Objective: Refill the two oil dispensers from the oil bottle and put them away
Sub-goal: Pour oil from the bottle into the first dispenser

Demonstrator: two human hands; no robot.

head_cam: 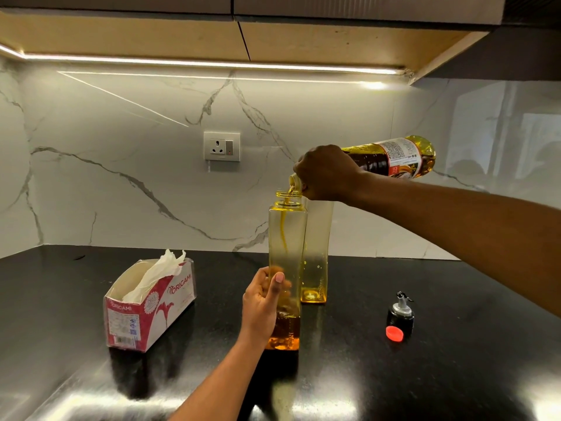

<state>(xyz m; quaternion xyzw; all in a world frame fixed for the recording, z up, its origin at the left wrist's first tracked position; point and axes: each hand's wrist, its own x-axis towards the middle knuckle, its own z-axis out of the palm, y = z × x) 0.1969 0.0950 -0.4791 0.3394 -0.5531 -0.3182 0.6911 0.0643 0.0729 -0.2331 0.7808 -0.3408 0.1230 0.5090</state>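
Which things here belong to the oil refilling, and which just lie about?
Job: tilted plastic oil bottle; near tall yellow square dispenser; matching dispenser behind; black pourer stopper; red round cap.
Idle: red cardboard tissue box; white wall socket.

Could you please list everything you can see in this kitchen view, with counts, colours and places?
oil bottle: 1, clear with golden oil and a label, tilted in the air, pouring
front dispenser: 1, yellow-tinted clear, standing on the countertop, neck open, a little oil at its bottom
rear dispenser: 1, yellow-tinted clear, just behind the front one, top hidden
pourer cap: 1, black with metal spout, on the countertop to the right
red cap: 1, red, just in front of the pourer cap
tissue box: 1, pink and white, open, on the countertop to the left
wall socket: 1, white, on the marble wall
countertop: 1, black, glossy
left hand: 1, grips the front dispenser low down
right hand: 1, grips the oil bottle near its neck
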